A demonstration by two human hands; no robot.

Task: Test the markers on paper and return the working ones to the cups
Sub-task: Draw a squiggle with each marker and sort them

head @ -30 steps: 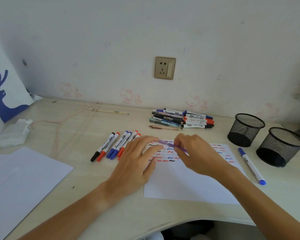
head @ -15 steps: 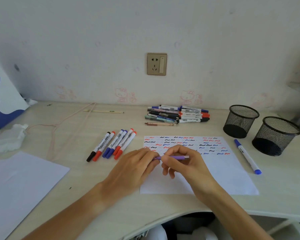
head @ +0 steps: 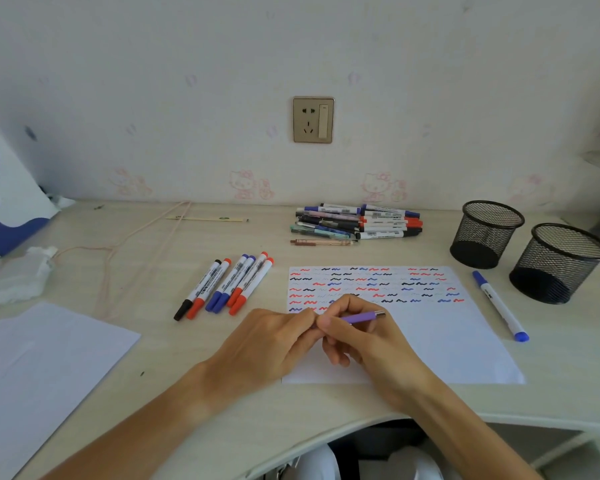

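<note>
Hands are drawing back toward the test sheet's (head: pixel 440 344) blank half; right hand (head: pixel 364 336) gripping purple pen (head: pixel 362 318), left hand (head: pixel 274 341) pinching its end, probably uncapping.

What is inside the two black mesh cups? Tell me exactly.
No markers show in either cup: the left mesh cup and the right mesh cup show only dark bottoms through the mesh. Their near walls partly hide the floors. A blue-capped marker lies beside them.

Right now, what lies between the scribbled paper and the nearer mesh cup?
In the head view, one blue-capped marker lies on the desk between the paper and the nearer cup, touching neither.
</note>
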